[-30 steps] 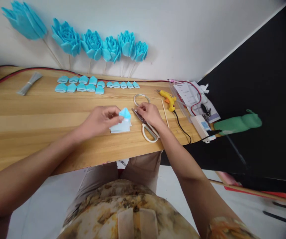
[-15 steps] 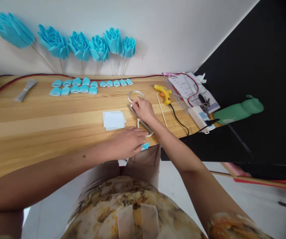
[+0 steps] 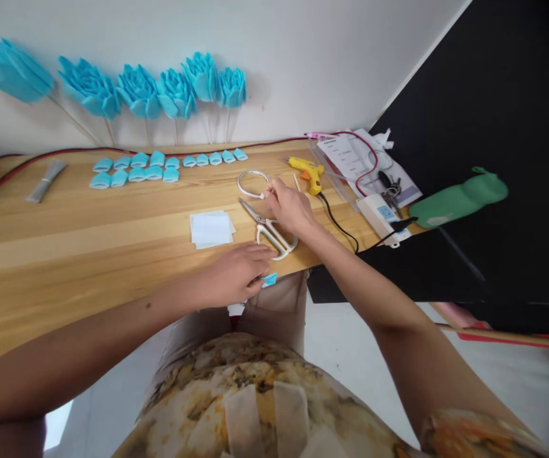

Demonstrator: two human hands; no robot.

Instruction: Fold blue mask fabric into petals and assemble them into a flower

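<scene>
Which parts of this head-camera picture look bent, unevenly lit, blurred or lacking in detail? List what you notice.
Head view: the wide-angle lens bends the edges of the wooden table; soft even daylight, faint shadows behind the blue paper flowers; the black panel at right lacks detail; the left hand pinching a blue paper piece and the right hand look sharp, no glare.

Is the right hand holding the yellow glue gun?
No, the glue gun lies on the table by itself, just beyond the right hand.
</scene>
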